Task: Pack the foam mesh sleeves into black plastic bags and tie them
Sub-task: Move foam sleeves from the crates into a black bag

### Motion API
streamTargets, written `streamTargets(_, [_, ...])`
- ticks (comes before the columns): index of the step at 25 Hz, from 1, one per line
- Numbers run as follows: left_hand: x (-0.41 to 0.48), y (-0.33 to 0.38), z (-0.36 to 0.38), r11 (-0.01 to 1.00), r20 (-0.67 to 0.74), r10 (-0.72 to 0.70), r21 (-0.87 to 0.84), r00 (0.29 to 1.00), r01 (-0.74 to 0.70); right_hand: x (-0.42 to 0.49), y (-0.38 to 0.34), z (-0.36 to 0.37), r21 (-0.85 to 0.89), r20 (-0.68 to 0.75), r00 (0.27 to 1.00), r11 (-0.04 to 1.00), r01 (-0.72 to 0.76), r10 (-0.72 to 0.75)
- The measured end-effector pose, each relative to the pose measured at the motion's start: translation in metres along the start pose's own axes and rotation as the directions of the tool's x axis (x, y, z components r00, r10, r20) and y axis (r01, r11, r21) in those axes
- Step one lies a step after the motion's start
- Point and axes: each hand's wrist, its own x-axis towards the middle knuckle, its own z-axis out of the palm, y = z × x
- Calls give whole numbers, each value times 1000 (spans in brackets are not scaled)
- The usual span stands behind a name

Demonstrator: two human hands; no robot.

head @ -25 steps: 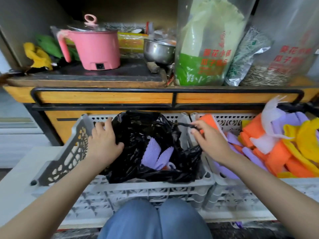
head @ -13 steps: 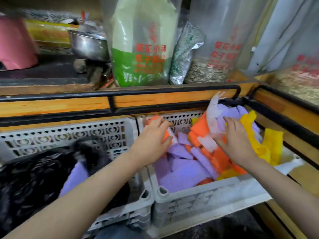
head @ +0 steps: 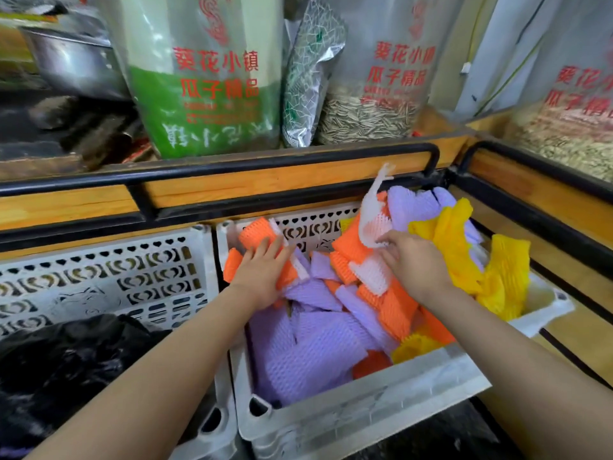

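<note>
White perforated plastic crate [head: 365,410] at right: heaped with purple, orange, yellow, white foam mesh sleeves [head: 308,353]. Second white crate [head: 99,273] just beside, at left: holds crumpled black plastic bag [head: 66,366]. Left hand [head: 262,273]: fingers straight, pressed flat on orange sleeve [head: 255,235]. Right hand [head: 414,263]: fingers loosely bent, tips on white sleeve [head: 373,224]; grip or mere touch, cannot tell.

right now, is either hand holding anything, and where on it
Left hand lies flat on orange sleeves, holding nothing. Right hand touches the white sleeve's lower edge; grip unclear.
</note>
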Motion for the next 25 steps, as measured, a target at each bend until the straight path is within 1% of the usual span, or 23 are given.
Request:
streamTargets(2, [7, -1, 2, 994, -41, 6, 108, 999, -2, -4, -9, -10, 60, -83, 996, 998, -12, 17])
streamTargets(4, [9, -1, 1, 979, -60, 3, 203, 998, 10, -10, -20, -25, 110, -131, 991, 994, 11, 4])
streamTargets(6, [6, 1, -6, 976, -101, -25, 214, 995, 46, -17, -30, -40, 158, -149, 989, 987, 37, -13])
streamTargets(7, [4, 2, -11, 984, -161, -39, 164, 986, 66, -20, -33, -47, 186, -160, 987, 981, 51, -22])
streamTargets(8, [-1, 5, -17, 996, -256, -67, 34, 964, 78, -22, -37, -52, 223, -171, 985, 973, 64, -26])
streamTargets(9, [-8, 10, -25, 983, -350, -122, -170, 929, 65, -24, -40, -57, 267, -178, 984, 961, 73, -25])
streamTargets(10, [-16, 16, -35, 914, -402, -194, -405, 895, 16, -25, -45, -60, 312, -180, 983, 947, 78, -22])
streamTargets(11, [-25, 24, -44, 797, -406, -256, -602, 877, -46, -25, -50, -62, 350, -181, 983, 933, 86, -22])
streamTargets(12, [-34, 34, -55, 675, -396, -302, -731, 867, -99, -26, -57, -61, 384, -176, 984, 919, 91, -24])
streamTargets(14, [-50, 52, -70, 476, -357, -386, -867, 851, -148, -29, -77, -60, 458, -148, 988, 883, 104, -39])
streamTargets(15, [-57, 59, -76, 346, -311, -401, -922, 862, -171, -32, -87, -60, 501, -130, 990, 859, 107, -48])
streamTargets(16, [-65, 65, -83, 199, -262, -375, -960, 889, -199, -36, -97, -59, 544, -115, 992, 832, 107, -53])
streamTargets(17, [-72, 69, -88, 75, -234, -322, -972, 917, -222, -40, -106, -61, 589, -104, 993, 802, 102, -50])
streamTargets(18, [-80, 70, -92, 6, -230, -268, -971, 936, -238, -43, -112, -63, 635, -95, 995, 768, 88, -36])
streamTargets(19, [-87, 69, -95, -7, -243, -234, -968, 941, -252, -46, -117, -66, 681, -85, 996, 729, 72, -19])
streamTargets(20, [-92, 65, -95, 3, -264, -215, -963, 940, -270, -48, -120, -69, 731, -64, 998, 681, 47, -1])
streamTargets(22, [-99, 57, -93, 59, -305, -216, -952, 927, -300, -52, -129, -78, 837, 22, 1000, 547, -26, 14])
streamTargets(23, [-100, 52, -89, 111, -320, -246, -947, 915, -302, -54, -133, -82, 875, 76, 997, 480, -69, 6])
streamTargets(24, [-101, 46, -86, 178, -335, -300, -939, 893, -293, -56, -138, -84, 893, 134, 991, 435, -115, -13])
streamTargets(25, [-102, 41, -82, 246, -348, -369, -931, 862, -271, -58, -141, -85, 888, 191, 981, 432, -155, -40])
